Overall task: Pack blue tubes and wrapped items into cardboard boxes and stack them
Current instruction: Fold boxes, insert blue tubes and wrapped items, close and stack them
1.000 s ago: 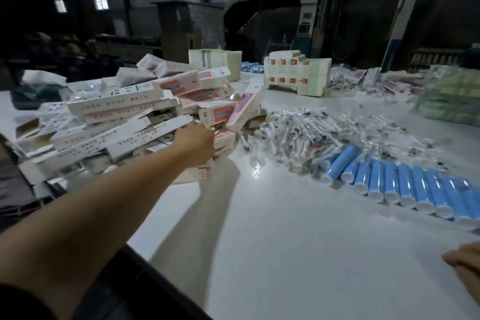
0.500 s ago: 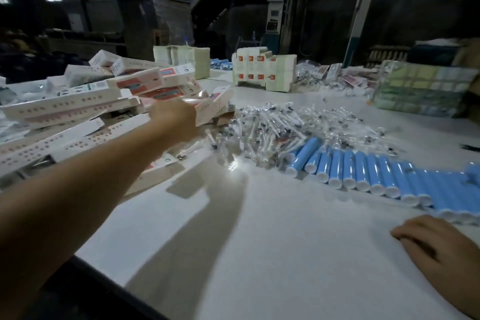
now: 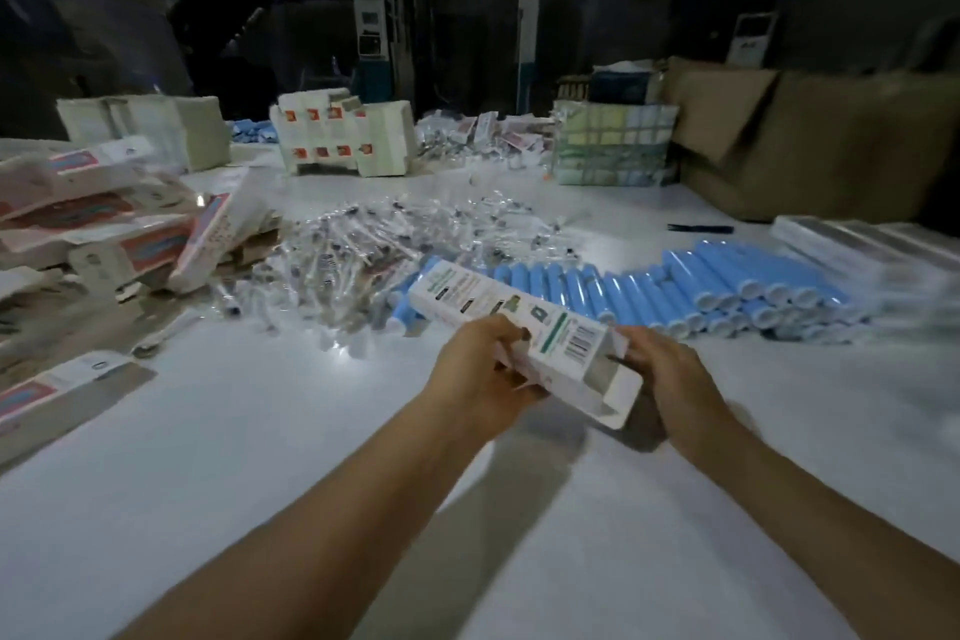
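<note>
A long white cardboard box [image 3: 511,314] with green print and a barcode is held above the white table [image 3: 311,457], its near end open with the flap hanging down. My left hand [image 3: 480,369] grips its left side and my right hand [image 3: 670,379] holds the open end. Behind it lies a row of blue tubes [image 3: 675,288] with white caps. To their left is a heap of clear wrapped items [image 3: 374,244]. A pile of flat unfolded boxes [image 3: 104,224] with red print fills the left.
Stacks of packed white boxes [image 3: 343,135] and pale blocks [image 3: 150,125] stand at the back. A wrapped bundle [image 3: 613,146] and brown cartons [image 3: 810,140] sit back right. One flat box [image 3: 62,385] lies near the left edge. A dark pen [image 3: 698,228] lies right.
My left hand has drawn one box out of the left pile and brought it to the middle. My right hand came up from the table and took its open end. The view swung right.
</note>
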